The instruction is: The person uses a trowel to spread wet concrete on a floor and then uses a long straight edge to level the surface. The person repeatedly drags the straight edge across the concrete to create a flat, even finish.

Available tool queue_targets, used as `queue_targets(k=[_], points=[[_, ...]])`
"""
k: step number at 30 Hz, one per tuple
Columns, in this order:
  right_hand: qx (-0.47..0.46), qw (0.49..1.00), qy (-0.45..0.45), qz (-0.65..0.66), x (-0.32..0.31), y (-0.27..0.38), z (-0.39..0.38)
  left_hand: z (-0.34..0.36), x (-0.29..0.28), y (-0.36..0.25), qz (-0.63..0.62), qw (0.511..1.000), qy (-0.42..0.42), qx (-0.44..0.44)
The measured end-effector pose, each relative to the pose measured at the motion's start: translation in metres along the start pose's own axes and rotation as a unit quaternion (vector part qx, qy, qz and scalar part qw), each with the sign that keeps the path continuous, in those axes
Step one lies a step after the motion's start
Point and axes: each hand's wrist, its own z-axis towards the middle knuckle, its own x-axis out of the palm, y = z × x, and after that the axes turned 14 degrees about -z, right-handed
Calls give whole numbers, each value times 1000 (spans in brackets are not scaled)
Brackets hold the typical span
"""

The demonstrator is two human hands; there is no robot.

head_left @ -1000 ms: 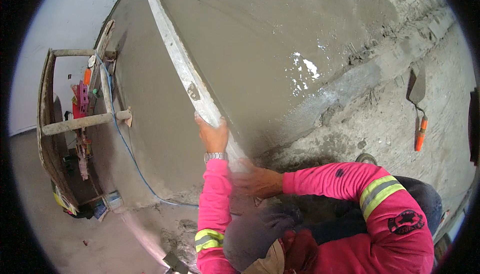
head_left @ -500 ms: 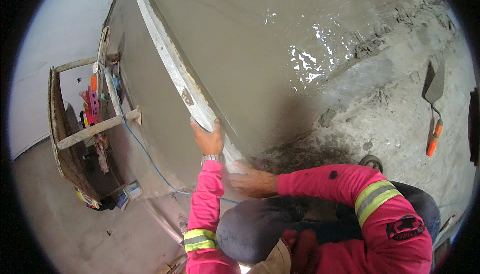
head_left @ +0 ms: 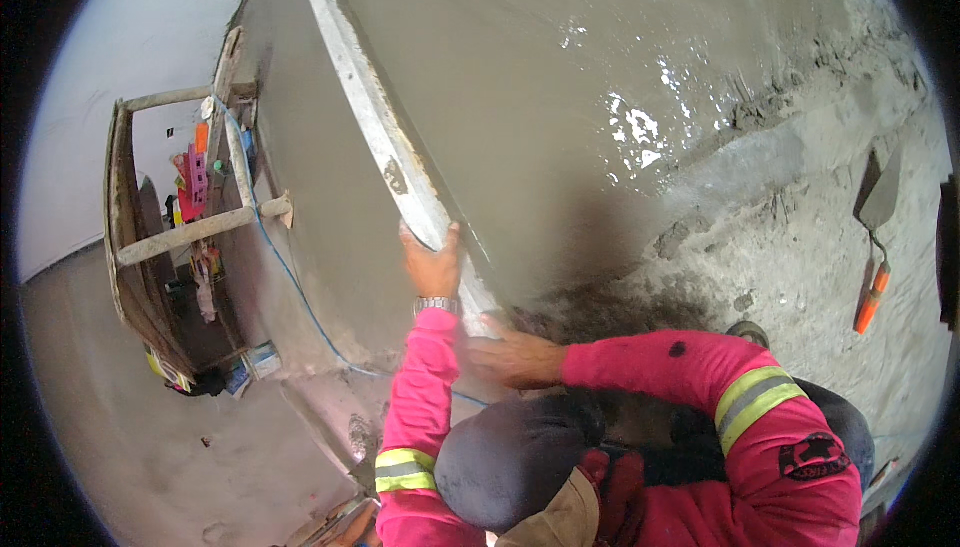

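Observation:
A long, pale, mortar-stained screed board [head_left: 362, 97] lies slantwise over wet grey mortar [head_left: 490, 77], running from the top left down to my hands. My left hand [head_left: 432, 265] is closed around the board near its lower part, thumb on the right side and fingers on the left. Closer to me, my right hand [head_left: 518, 358] is closed on the board's near end; its fingertips are partly hidden. Along the board's right side the mortar is smooth, with shiny wet patches [head_left: 635, 132] farther right.
A dirty frame with crossbars [head_left: 190, 234] stands at left, with a pink tool [head_left: 197, 175] and other items in it. A thin blue hose [head_left: 300, 292] runs from it toward my knees. At right, a pointed trowel [head_left: 882, 197] with an orange handle rests on rough mortar.
The whole view has shifted slightly, so most things sit farther right. Both hands keep their hold on the screed board, whose movement over the mortar is too slight to tell.

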Motion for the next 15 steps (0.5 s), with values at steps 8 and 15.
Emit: queue_targets(k=[8,15], points=[[-86,990,100,-45,-21,-12,19,0,-12,18,-115,993,-25,24],[-146,970,188,-42,-1,0,42,4,-45,26,-131,991,-12,20]])
